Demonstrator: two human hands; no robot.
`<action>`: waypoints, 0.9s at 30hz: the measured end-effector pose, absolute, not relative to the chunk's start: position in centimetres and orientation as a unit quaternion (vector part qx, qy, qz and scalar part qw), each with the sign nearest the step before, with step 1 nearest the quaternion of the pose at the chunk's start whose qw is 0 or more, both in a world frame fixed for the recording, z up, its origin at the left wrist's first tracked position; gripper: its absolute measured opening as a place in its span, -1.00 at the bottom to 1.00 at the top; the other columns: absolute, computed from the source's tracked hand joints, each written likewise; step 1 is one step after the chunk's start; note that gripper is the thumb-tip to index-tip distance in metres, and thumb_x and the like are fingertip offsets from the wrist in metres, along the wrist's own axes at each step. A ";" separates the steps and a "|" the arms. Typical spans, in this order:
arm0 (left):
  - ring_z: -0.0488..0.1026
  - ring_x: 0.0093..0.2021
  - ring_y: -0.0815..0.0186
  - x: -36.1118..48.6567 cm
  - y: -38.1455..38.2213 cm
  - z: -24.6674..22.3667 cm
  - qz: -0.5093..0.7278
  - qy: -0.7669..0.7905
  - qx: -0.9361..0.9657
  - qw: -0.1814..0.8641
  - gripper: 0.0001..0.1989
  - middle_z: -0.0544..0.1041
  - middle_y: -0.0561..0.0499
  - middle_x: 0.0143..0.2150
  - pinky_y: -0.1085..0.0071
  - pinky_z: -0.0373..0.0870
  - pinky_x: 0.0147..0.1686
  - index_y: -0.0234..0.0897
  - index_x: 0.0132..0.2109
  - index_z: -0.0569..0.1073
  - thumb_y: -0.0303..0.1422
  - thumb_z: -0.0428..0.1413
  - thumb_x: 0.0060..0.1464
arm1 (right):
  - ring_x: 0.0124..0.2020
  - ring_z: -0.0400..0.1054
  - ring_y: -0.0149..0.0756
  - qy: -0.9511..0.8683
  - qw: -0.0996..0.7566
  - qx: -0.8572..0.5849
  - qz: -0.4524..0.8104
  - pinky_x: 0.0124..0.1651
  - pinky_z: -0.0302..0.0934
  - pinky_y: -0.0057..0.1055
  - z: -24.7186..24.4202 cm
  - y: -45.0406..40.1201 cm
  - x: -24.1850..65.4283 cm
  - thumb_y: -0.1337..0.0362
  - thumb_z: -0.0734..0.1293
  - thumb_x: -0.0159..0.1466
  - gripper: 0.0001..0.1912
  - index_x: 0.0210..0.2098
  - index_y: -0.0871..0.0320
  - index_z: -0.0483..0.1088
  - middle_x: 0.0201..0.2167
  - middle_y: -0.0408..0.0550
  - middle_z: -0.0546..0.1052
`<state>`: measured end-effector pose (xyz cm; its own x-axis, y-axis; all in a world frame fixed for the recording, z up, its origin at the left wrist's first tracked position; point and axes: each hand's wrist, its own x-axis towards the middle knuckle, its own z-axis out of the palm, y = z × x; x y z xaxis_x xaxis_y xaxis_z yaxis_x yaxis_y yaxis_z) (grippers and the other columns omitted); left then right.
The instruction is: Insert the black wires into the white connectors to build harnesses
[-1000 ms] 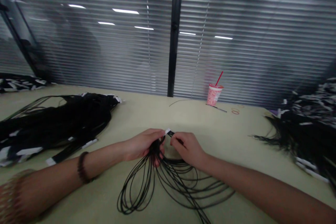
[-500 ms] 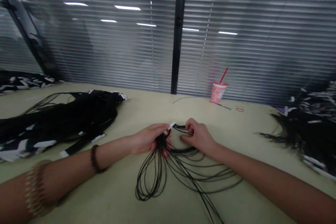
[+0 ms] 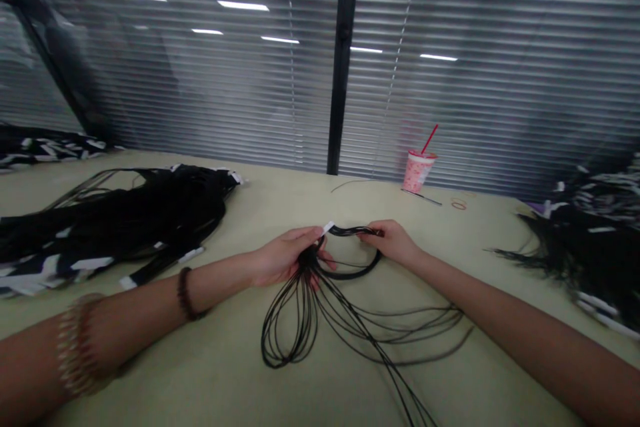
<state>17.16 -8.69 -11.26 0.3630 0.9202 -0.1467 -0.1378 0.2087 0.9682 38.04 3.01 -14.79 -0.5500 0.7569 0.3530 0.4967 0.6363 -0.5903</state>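
Near the middle of the table, my left hand [image 3: 290, 257] is closed on a bundle of thin black cords [image 3: 309, 259], close to a white tag [image 3: 328, 227] that sticks up by the thumb. To its right, my right hand [image 3: 393, 240] pinches the same cords, which curve between the two hands in a round loop. Below my left hand hangs a narrower loop of cords [image 3: 285, 347]. More loose strands spread over the table to the lower right, passing beside the right forearm.
A large pile of black cords with white tags [image 3: 165, 213] lies at the left, another pile [image 3: 595, 253] at the right. A pink cup with a red straw [image 3: 417, 172], a pen [image 3: 421, 197] and rubber bands [image 3: 459, 205] are near the blinds [image 3: 250, 93].
My right hand has moved slightly right and away from my left hand. The cords between the hands now form a wider, rounder loop. My left hand keeps its hold.
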 end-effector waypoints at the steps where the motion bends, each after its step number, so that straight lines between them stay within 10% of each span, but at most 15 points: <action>1: 0.36 -0.61 0.41 17.2 -8.7 -11.2 0.404 0.399 0.490 0.662 -0.68 0.47 -0.12 -0.26 0.39 0.34 -0.60 -0.28 -0.32 0.25 -0.09 -0.04 -0.01 | -0.65 0.09 -0.51 -0.851 0.300 -0.368 0.222 -0.60 -0.10 -0.56 -14.8 3.0 38.0 0.04 0.23 0.09 -0.64 -0.54 0.23 0.43 -0.71 -0.19 0.29; 11: 0.34 -0.59 0.38 17.2 -8.8 -11.2 0.395 0.372 0.514 0.665 -0.71 0.43 -0.02 -0.51 0.44 0.33 -0.61 -0.25 -0.33 0.20 -0.10 -0.13 0.05 | -0.68 -0.04 -0.53 -0.825 0.331 -0.392 0.237 -0.62 -0.17 -0.53 -14.5 2.6 37.9 -0.05 0.23 0.05 -0.54 -0.68 0.24 0.29 -0.76 -0.25 0.12; 22: 0.37 -0.53 0.34 17.3 -8.7 -11.7 0.420 0.344 0.502 0.673 -0.72 0.43 -0.03 -0.49 0.35 0.36 -0.51 -0.26 -0.31 0.21 -0.13 -0.17 0.08 | -0.21 0.14 -0.21 -0.841 0.469 -0.267 -0.029 -0.16 0.10 -0.27 -13.2 -2.0 37.5 0.28 0.29 -0.02 -0.61 -0.17 0.20 0.27 -0.30 0.01 0.22; 27: 0.39 -0.52 0.32 17.3 -8.5 -12.1 0.435 0.323 0.508 0.670 -0.72 0.43 -0.04 -0.50 0.34 0.35 -0.48 -0.28 -0.31 0.22 -0.15 -0.19 0.10 | -0.46 0.15 -0.41 -0.868 0.446 -0.186 0.109 -0.41 0.10 -0.46 -12.6 -5.4 36.6 0.38 0.21 0.04 -0.75 -0.25 0.19 0.20 -0.46 -0.12 0.27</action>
